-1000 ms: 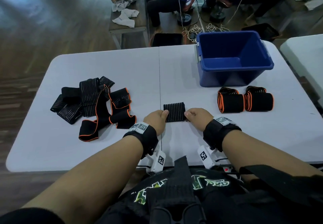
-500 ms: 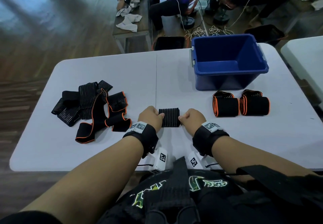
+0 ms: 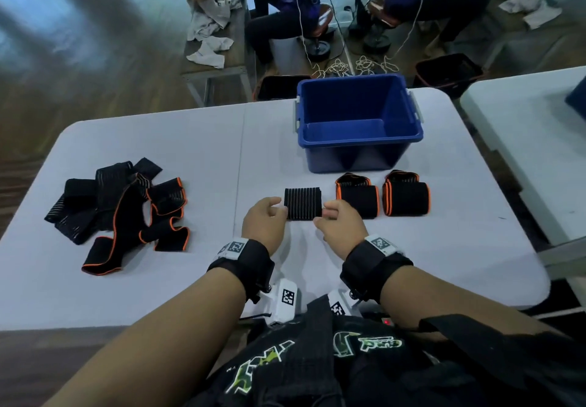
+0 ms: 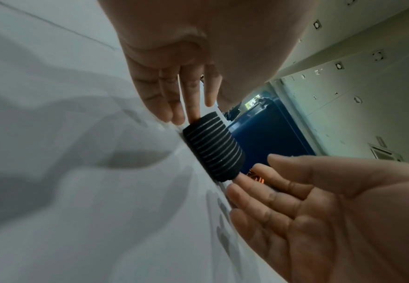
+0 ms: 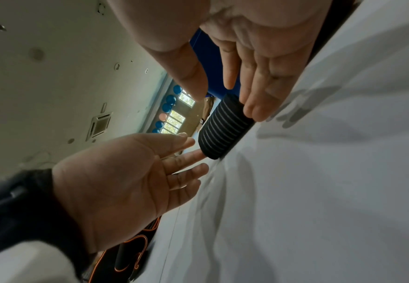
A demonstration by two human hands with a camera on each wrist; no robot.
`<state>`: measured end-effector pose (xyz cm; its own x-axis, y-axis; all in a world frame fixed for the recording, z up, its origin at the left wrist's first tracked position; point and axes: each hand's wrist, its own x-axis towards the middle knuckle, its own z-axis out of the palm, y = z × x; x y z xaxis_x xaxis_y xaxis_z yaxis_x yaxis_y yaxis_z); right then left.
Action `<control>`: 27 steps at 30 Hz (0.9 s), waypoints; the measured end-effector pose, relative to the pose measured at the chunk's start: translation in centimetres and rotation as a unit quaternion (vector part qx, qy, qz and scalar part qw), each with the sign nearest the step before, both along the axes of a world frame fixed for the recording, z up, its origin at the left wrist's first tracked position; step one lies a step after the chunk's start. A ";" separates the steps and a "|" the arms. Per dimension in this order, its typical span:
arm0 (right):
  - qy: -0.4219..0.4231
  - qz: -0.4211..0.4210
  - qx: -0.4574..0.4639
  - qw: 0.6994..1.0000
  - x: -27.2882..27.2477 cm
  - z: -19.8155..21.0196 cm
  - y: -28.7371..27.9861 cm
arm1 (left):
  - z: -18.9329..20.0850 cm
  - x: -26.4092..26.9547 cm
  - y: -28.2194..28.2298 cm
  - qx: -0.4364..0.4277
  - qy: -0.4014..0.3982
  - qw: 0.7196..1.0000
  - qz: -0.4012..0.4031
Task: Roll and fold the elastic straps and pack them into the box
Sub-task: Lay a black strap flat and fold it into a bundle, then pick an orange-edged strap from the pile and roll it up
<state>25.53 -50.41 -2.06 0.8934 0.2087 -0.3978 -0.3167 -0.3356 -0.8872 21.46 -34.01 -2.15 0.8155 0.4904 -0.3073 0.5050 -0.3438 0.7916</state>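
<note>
A rolled black strap with grey stripes (image 3: 302, 203) (image 4: 213, 149) (image 5: 225, 128) lies on the white table (image 3: 190, 152). My left hand (image 3: 269, 213) (image 4: 186, 103) touches its left end with straight fingers. At its right end my right hand (image 3: 331, 218) (image 5: 249, 95) does the same. Just right of it lie two rolled black straps with orange edges (image 3: 358, 199) (image 3: 406, 197). Behind them stands the blue box (image 3: 358, 140), with nothing showing inside. A pile of loose straps (image 3: 126, 210) lies at the left.
A second white table (image 3: 523, 140) stands close on the right. Beyond the far edge, seated people work at a bench with white cloths (image 3: 215, 41), with black bins (image 3: 447, 72) and cables on the floor.
Both hands have slid the striped roll to the right, so it now lies close beside the orange-edged rolls. Their fingers look straighter than before.
</note>
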 end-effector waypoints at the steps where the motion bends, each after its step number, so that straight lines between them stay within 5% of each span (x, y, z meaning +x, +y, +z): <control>1: -0.002 0.004 0.004 1.000 0.1 0.0 -0.4 | -0.1 0.0 -0.3 -0.009 -0.005 1.000 0.005; 9: -0.024 0.022 -0.005 0.999 0.2 0.4 -0.9 | -0.2 -1.6 0.1 -0.027 -0.022 0.999 0.036; 22: -0.010 0.232 -0.047 0.972 -5.0 1.3 8.7 | -0.6 -13.5 15.4 0.232 0.055 0.967 0.086; 27: 0.006 0.246 -0.062 0.967 -6.2 1.3 11.7 | -1.4 -14.5 17.9 0.269 0.076 0.960 0.025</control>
<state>19.31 -38.68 -0.80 0.6937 0.5575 -0.4560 -0.1010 -0.5516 -0.8280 6.94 -16.06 -3.51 0.7528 0.6485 -0.1129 0.6273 -0.6549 0.4214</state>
